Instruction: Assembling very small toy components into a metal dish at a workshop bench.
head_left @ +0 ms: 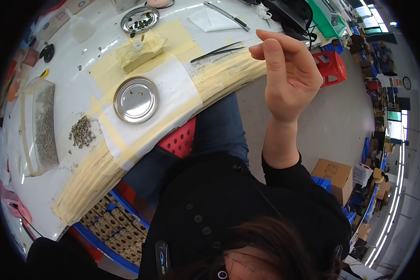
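My right hand [291,77] is raised off the table's right edge, palm facing up, its fingers loosely bent and apart with nothing visible in them. Nearest to it on the table lies a pair of dark tweezers [218,51]. A round, shiny metal dish [136,105] rests on a white sheet [177,79] at the near edge, with a couple of tiny specks inside. Behind it stands a block wrapped in yellowish tape [143,59], with a small white cup [137,45] on top. My left hand is out of view.
A metal tray [150,25] with dark green pieces stands farther back, beside a pen-like tool [226,16] on white paper. At left are a pile of small grey-brown pieces [82,132] and a clear bag of grey grains [45,126]. A red stool [333,69] stands at right.
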A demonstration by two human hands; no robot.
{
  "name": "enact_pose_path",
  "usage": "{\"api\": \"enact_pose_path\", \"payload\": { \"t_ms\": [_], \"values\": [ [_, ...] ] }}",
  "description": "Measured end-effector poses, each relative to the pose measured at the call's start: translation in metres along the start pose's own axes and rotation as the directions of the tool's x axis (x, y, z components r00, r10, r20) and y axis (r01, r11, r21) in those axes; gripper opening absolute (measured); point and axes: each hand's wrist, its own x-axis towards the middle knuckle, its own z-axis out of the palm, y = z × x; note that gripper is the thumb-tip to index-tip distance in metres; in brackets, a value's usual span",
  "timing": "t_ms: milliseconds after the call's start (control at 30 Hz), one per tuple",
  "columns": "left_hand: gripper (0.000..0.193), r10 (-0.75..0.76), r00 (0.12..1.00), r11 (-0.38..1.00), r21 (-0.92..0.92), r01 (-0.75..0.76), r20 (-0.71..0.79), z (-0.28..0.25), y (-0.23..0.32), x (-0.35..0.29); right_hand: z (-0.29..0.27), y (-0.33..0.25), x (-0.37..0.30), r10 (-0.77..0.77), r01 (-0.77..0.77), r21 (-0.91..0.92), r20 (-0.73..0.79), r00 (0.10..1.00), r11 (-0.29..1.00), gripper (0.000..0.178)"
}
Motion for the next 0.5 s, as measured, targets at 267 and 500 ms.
{"api": "enact_pose_path", "payload": {
  "t_ms": [267,500],
  "values": [
    [0.033,-0.038,0.999,0.999,0.015,0.038,-0.013,-0.004,-0.003,-0.007,0.0,-0.005,-0.008,0.054,-0.056,-0.055,-0.036,0.998,0.997,0.008],
    [0.034,-0.03,0.998,0.999,0.035,0.033,-0.061,-0.012,0.007,-0.018,0.005,-0.004,-0.004,0.022,-0.023,-0.022,-0.048,0.999,0.999,0.017]
  ]
}}
